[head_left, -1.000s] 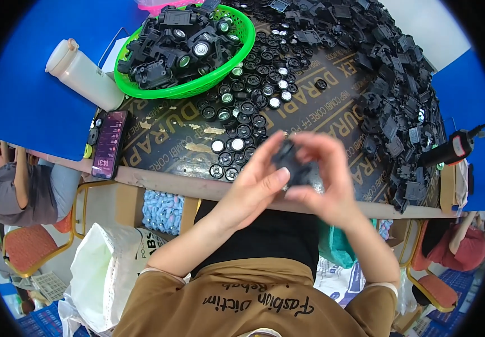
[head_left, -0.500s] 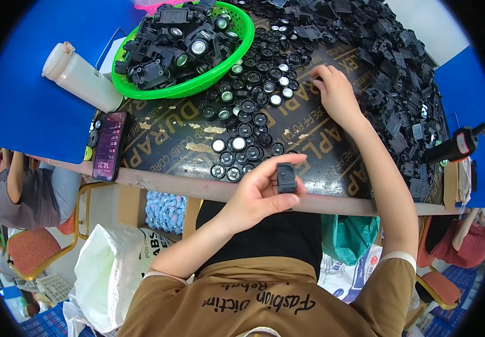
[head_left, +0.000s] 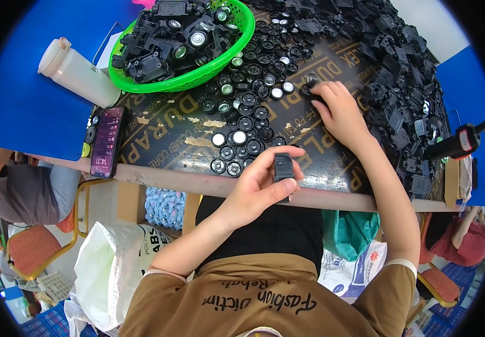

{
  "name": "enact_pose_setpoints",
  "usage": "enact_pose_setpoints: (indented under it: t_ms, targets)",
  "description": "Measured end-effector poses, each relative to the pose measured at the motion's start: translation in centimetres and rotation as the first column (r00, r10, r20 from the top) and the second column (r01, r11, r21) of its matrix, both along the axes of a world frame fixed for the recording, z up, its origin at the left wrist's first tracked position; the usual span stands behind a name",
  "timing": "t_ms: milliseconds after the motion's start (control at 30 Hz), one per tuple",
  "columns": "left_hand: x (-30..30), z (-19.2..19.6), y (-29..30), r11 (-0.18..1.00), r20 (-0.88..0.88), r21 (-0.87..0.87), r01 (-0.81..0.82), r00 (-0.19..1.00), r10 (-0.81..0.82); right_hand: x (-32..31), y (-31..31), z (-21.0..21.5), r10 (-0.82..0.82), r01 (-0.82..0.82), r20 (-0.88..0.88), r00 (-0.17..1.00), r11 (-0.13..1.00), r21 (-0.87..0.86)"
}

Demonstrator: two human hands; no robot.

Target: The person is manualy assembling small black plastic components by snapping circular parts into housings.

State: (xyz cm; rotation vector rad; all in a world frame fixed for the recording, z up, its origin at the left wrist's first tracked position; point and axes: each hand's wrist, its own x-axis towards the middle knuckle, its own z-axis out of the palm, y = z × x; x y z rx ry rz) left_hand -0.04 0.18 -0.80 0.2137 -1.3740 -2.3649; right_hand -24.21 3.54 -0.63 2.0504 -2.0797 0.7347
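Observation:
My left hand [head_left: 262, 188] is closed around a small black plastic housing [head_left: 283, 167], held upright just over the table's front edge. My right hand [head_left: 341, 115] reaches over the table right of the middle, its thumb and fingers pinched. At its fingertips is a small dark round piece, apparently a black wheel [head_left: 310, 80], partly hidden and blurred. Left of that hand many black wheels [head_left: 246, 122] are spread over the dark tabletop, some with silver discs. Beyond them a green basket [head_left: 183, 84] is heaped with black housings fitted with wheels [head_left: 158, 66].
A large pile of black housings [head_left: 394, 84] covers the table's right side. On the left are a white bottle [head_left: 79, 73] and a phone [head_left: 107, 143]. A black handheld tool [head_left: 450, 145] sits at the right edge. Bags and a box [head_left: 133, 205] stand below the table.
My right hand has drawn back slightly toward me and to the right, and a dark round piece now shows at its fingertips. My left hand still holds the housing, slightly turned.

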Motion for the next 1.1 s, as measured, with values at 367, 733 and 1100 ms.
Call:
enact_pose_setpoints:
  t_ms: [367,733,1100]
  targets:
    - [-0.2,0.2,0.1,1.000,0.037,0.000,0.003,0.999,-0.003,1.0,1.7,0.1,-0.170,0.163,0.074,0.983,0.982,0.093]
    - [-0.1,-0.1,0.1,1.000,0.032,0.010,-0.012,0.999,0.012,1.1,2.4,0.1,-0.211,0.224,0.524,0.826,0.974,0.039]
    - [-0.4,0.8,0.6,0.989,0.003,-0.138,-0.062,0.998,0.063,2.2,0.3,0.6,-0.205,0.201,0.203,0.957,0.979,0.037]
